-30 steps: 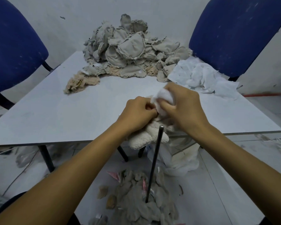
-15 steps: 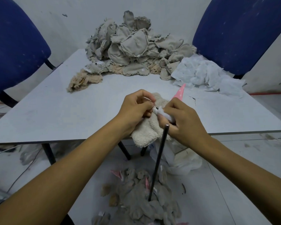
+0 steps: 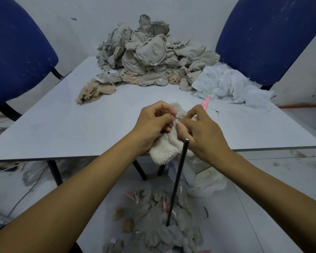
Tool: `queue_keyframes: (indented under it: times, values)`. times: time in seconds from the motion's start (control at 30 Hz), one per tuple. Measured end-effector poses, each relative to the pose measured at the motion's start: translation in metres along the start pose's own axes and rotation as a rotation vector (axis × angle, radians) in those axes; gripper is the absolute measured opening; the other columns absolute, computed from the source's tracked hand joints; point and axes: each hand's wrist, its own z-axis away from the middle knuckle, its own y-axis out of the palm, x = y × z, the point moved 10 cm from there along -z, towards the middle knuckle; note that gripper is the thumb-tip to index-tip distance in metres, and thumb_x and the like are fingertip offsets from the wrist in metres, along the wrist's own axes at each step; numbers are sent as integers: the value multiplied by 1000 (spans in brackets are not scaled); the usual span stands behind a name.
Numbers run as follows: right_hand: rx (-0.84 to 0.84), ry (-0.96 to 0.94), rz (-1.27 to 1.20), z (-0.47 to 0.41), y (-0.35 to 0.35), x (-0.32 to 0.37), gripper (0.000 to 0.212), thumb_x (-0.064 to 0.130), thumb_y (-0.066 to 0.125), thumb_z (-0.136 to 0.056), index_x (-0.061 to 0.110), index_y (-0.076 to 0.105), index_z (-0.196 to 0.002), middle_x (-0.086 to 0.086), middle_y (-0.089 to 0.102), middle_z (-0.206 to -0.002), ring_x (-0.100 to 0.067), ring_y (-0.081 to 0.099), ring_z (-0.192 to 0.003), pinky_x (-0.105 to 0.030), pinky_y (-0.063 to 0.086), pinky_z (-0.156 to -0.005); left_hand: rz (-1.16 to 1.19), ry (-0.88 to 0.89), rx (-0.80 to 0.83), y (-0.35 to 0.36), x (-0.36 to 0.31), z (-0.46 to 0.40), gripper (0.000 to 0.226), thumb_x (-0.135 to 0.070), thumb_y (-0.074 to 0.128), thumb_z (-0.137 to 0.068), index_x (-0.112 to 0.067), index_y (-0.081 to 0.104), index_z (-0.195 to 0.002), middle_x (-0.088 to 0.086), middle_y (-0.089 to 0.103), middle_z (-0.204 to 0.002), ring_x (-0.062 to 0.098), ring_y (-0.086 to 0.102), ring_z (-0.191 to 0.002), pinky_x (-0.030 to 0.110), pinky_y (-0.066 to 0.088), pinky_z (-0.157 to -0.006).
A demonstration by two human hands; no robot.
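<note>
The piece (image 3: pixel 169 143) between the fingers is cream cloth, fleecy and nubbly; the rod (image 3: pixel 177 181) is dark smooth metal with a dull sheen; the table (image 3: pixel 71 125) is pale grey, smooth, faintly glossy; the heap (image 3: pixel 150 55) is grey woven cloth, matt, with frayed edges

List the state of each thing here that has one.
left hand, pinches the cream fleece piece
right hand, pinches it too
cream fleece piece, crumpled, hanging over the table edge
metal rod, nearly upright, foot among floor scraps
grey fabric pile, heaped on the table's far side
</note>
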Motion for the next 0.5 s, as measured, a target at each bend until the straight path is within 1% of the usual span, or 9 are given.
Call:
queue_keyframes:
  times: [0.03, 0.07, 0.13, 0.17, 0.23, 0.33, 0.4, 0.47, 0.5]
  values:
    - [2, -5, 16, 0, 0, 1, 26, 36, 50, -97, 28, 53, -72, 3, 45, -101, -15, 45, -66, -33, 42, -55, 3, 3, 1, 0, -1, 0, 28, 10, 56, -88, -14, 66, -77, 5, 59, -67, 16, 51, -55, 31, 42, -58]
    - [-21, -1, 12, 0, -2, 1, 25, 34, 52, -97, 26, 56, -73, 2, 46, -101, -16, 46, -66, -33, 43, -54, 5, 7, 6, 1, -1, 0, 28, 10, 56, -89, -14, 66, -78, 4, 59, -67, 16, 51, -55, 30, 43, -58]
    - [-113, 20, -21, 2, -12, -3, 10, 23, 64, -93, 15, 69, -90, -5, 53, -97, -21, 53, -68, -37, 47, -57, 7, 12, 17, 3, -2, 0, 28, 11, 55, -89, -13, 66, -79, 2, 59, -65, 14, 52, -56, 24, 45, -54]
    - [-157, 38, -43, 2, -18, -5, 12, 18, 69, -90, 11, 69, -99, -7, 57, -95, -22, 55, -71, -37, 47, -60, 6, 12, 20, 4, -2, 0, 28, 11, 55, -89, -12, 65, -79, 1, 59, -64, 14, 52, -55, 23, 45, -53]
    - [-185, 50, -76, 3, -21, -9, 19, 15, 75, -86, 10, 68, -103, -8, 60, -92, -22, 57, -74, -32, 45, -62, 8, 18, 30, 4, -2, 0, 27, 12, 54, -89, -11, 65, -80, 1, 59, -64, 13, 52, -55, 21, 46, -52]
    - [-125, 9, -96, 2, -13, -5, 12, 18, 74, -88, 13, 76, -98, -6, 59, -93, -19, 57, -74, -39, 50, -61, 10, 29, 37, 5, -3, 1, 25, 12, 55, -90, -9, 64, -80, 4, 59, -64, 11, 52, -54, 19, 46, -52]
    - [-70, -5, -103, 2, -7, -3, 14, 21, 68, -92, 15, 77, -101, -5, 57, -97, -17, 56, -75, -41, 51, -63, 16, 30, 30, 4, -3, 0, 25, 12, 55, -90, -9, 64, -80, 5, 58, -66, 12, 52, -54, 20, 47, -52]
    - [-29, -26, -126, 2, -5, 0, 22, 26, 61, -94, 17, 73, -110, -3, 57, -100, -17, 56, -79, -36, 50, -68, 29, 29, 18, 3, -3, 0, 26, 11, 55, -90, -10, 65, -80, 6, 58, -67, 13, 51, -55, 20, 47, -53]
    - [-14, -19, -157, 2, -5, -1, 27, 27, 60, -92, 18, 67, -117, -1, 58, -102, -17, 58, -80, -33, 49, -69, 34, 29, 12, 3, -3, 0, 26, 11, 55, -90, -11, 65, -80, 5, 59, -68, 13, 52, -56, 20, 46, -53]
